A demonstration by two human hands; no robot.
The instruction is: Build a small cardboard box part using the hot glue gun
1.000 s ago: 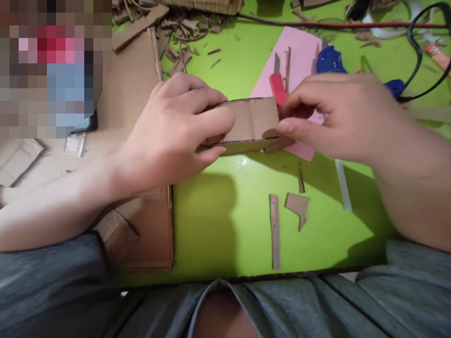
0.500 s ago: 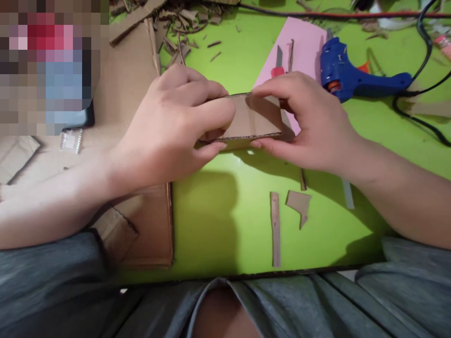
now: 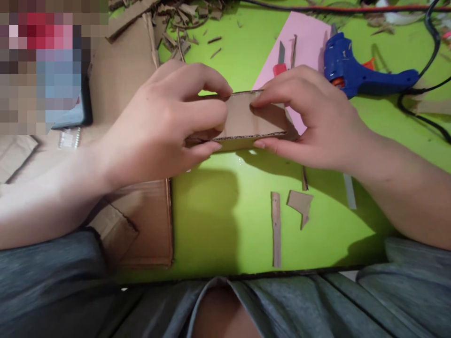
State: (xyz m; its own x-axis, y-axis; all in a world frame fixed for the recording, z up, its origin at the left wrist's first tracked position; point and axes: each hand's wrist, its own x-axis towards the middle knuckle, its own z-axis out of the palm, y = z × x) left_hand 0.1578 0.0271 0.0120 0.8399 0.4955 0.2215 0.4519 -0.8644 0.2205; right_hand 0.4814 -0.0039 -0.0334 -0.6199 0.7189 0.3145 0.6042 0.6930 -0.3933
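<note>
A grey T-shirt (image 3: 282, 305) fills the bottom of the view, with both forearms reaching out over a bright green tabletop (image 3: 204, 220). On the tabletop, nearest the body, lie a narrow brown cardboard strip (image 3: 276, 230) and a notched cardboard offcut (image 3: 300, 204) just beside it. A thin cardboard sliver (image 3: 305, 179) and a pale translucent glue stick (image 3: 349, 191) lie farther out. A large flat brown cardboard sheet (image 3: 148, 225) runs under the left forearm.

The two hands are close together, clamped on opposite ends of a folded corrugated cardboard piece (image 3: 243, 117). The left hand (image 3: 162, 112) wraps its end and the right hand (image 3: 310, 117) pinches the other, with a strip of card showing between the fingertips. The piece sits between the palms, its corrugated edge facing the body, and appears held just above the table.

Beyond the hands lie a pink paper sheet (image 3: 306, 42), with a red-handled utility knife (image 3: 280, 69) on it, and a blue hot glue gun (image 3: 366, 77) with a black cable (image 3: 419, 89). Brown cardboard scraps (image 3: 186, 28) are heaped at the far edge.
</note>
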